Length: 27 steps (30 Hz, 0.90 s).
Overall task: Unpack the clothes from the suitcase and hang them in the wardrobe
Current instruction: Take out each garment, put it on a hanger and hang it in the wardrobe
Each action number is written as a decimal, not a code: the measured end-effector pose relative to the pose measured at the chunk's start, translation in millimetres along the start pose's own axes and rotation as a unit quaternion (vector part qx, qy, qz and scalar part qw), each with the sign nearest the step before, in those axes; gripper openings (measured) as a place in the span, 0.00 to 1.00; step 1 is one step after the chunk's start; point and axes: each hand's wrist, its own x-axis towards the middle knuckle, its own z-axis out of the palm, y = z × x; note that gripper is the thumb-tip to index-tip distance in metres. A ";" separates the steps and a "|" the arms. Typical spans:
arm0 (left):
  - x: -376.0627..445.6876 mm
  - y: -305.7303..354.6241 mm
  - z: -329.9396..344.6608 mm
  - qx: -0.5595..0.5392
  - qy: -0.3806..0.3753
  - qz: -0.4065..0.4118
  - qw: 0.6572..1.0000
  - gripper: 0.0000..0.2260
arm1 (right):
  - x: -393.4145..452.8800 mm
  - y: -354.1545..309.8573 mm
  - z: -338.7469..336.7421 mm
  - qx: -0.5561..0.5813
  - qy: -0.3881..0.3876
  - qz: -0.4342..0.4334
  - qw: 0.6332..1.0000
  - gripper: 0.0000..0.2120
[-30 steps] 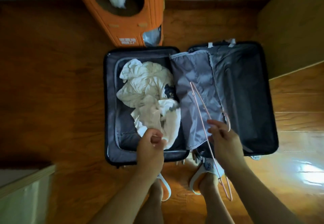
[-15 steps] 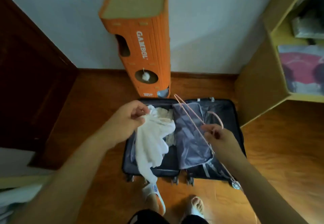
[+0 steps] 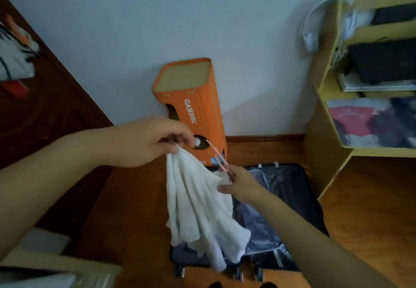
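A crumpled white garment (image 3: 198, 209) hangs above the open dark suitcase (image 3: 292, 209), a thin pink hanger (image 3: 217, 156) just beside it.

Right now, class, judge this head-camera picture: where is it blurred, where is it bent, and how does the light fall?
Head view: the shelf unit at the right edge is smeared by motion blur; wide-angle distortion tilts the orange box and bows the wall; light is dim and soft, with glare nowhere; the white garment and left hand stay fairly sharp.

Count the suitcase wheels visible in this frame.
3. All sit under the near edge of the open suitcase: one wheel at the left corner, a second wheel near the middle, a third wheel just right of it. Others may be hidden.
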 end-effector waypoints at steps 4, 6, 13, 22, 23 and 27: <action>-3.4 -7.8 8.4 -0.199 0.100 -0.092 0.971 0.13 | -17.8 -18.6 9.7 0.067 0.214 0.054 0.973 0.07; 0.5 -10.2 22.9 -0.269 0.156 -0.161 0.937 0.11 | -28.2 -30.4 4.5 0.051 0.239 0.066 0.967 0.09; 22.9 12.9 89.5 -0.450 0.213 -0.243 0.833 0.11 | -86.5 -87.3 -10.1 0.174 0.027 -0.014 0.984 0.06; 10.2 -12.6 122.0 -0.433 0.325 -0.174 0.822 0.07 | -99.0 -104.4 -36.5 0.085 0.119 -0.046 0.988 0.03; 9.4 -25.2 130.8 -0.415 0.314 -0.181 0.835 0.07 | -104.9 -111.5 -46.5 0.100 0.115 -0.041 0.987 0.04; 30.3 -44.9 190.9 -0.475 0.125 -0.179 0.852 0.19 | -123.5 -128.6 -74.4 0.116 0.087 -0.034 0.989 0.10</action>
